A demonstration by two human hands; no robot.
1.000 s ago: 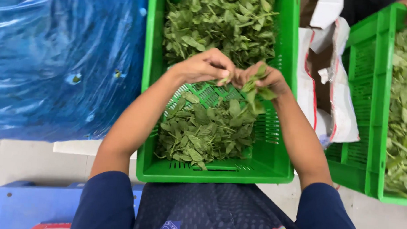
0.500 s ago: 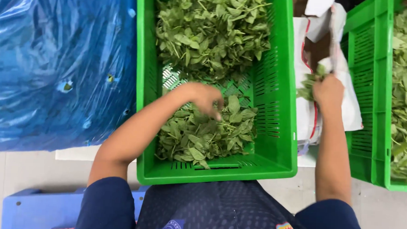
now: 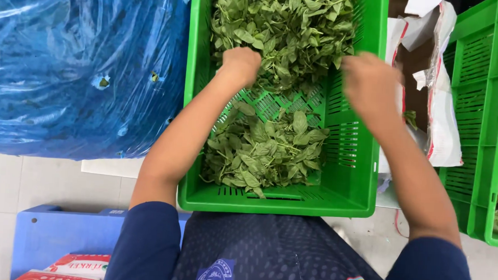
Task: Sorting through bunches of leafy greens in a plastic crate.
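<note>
A green slotted plastic crate point(image 3: 268, 205) sits in front of my lap. It holds a big heap of green leafy sprigs point(image 3: 287, 29) at its far end and a smaller pile of leaves point(image 3: 259, 151) at the near end, with bare crate floor between them. My left hand point(image 3: 241, 64) is curled knuckles-up at the near edge of the far heap, fingers dug into the leaves. My right hand point(image 3: 369, 83) is blurred and hovers over the crate's right wall. I see only its back, and nothing shows in it.
An open white bag point(image 3: 442, 126) lies right of the crate, with a few leaves inside. A second green crate point(image 3: 485, 111) of leaves stands at the far right. Blue plastic sheeting point(image 3: 78, 65) covers the left. A blue box point(image 3: 60, 232) and a red-and-white packet point(image 3: 70, 266) sit at bottom left.
My right hand carried leaves over to the white bag and has swung back to the crate's right wall. My left hand moved from the near pile up to the far heap.
</note>
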